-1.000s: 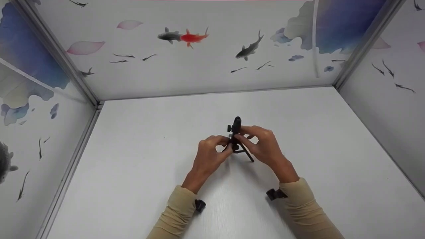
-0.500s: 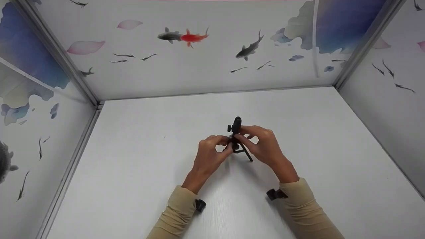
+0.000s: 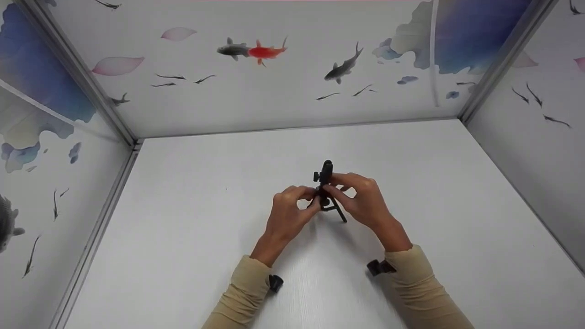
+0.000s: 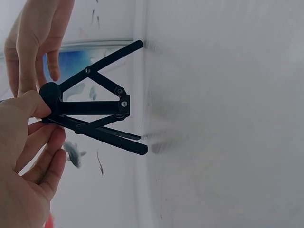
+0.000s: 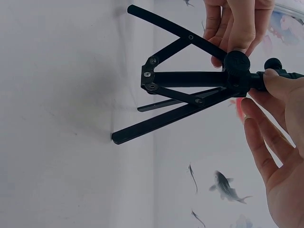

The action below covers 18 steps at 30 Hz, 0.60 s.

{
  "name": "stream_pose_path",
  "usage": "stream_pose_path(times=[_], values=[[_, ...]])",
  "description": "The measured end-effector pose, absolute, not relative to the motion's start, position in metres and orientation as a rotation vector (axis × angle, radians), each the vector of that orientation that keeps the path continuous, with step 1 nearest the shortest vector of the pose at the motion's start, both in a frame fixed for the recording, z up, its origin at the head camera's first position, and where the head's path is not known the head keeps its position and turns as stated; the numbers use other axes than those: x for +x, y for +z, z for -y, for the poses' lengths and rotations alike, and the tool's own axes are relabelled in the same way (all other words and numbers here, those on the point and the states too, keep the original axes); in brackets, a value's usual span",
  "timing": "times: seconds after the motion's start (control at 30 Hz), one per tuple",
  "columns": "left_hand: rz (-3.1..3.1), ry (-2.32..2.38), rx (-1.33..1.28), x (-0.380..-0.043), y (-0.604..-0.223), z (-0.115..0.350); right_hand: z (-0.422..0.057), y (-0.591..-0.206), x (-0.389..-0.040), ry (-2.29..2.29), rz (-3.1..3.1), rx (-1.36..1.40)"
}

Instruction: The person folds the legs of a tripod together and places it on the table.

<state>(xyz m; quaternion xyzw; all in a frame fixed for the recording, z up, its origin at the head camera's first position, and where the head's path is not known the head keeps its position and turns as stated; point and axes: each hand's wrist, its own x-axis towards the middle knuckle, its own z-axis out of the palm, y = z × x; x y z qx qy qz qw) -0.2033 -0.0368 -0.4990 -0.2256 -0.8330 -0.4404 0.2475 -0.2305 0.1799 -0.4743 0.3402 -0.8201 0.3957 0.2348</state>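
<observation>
On the left, a white wall point(image 3: 91, 183) bore blue washes and grey fish, and a metal rail point(image 3: 103, 224) ran along its foot beside the white table point(image 3: 183, 228). Pink petals point(image 3: 118, 66) and a red fish point(image 3: 267, 51) marked the back wall point(image 3: 283, 100).

A tan sleeve point(image 3: 242, 288) reached in from the near edge, with a small black device point(image 3: 275, 283) at its cuff. The left hand point(image 3: 288, 212) pinched the upper body of a black tripod between thumb and fingers, close to a round knob point(image 4: 49, 92).

The tripod point(image 3: 326, 172) stood upright between the hands, near the middle of the table, its three legs point(image 4: 111, 57) spread and joined by braces point(image 4: 105, 81) to the lower end of the centre column point(image 4: 90, 108). Whether every foot touched the table could not be told.

The right hand point(image 3: 365, 201) gripped the tripod just above the round knob, thumb against the column and the outer fingers loosely extended. Farther right came another black device point(image 3: 380, 267), the other sleeve point(image 3: 425, 283) and the right wall point(image 3: 544, 160).
</observation>
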Motion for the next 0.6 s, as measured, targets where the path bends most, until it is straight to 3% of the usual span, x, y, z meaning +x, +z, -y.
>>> stream_pose_path(times=[0.6], values=[[2.234, -1.202, -0.626, -0.2035, -0.4996, 0.0367, -0.1799, -0.4725, -0.2299, 1.066, 2.252, 0.93]])
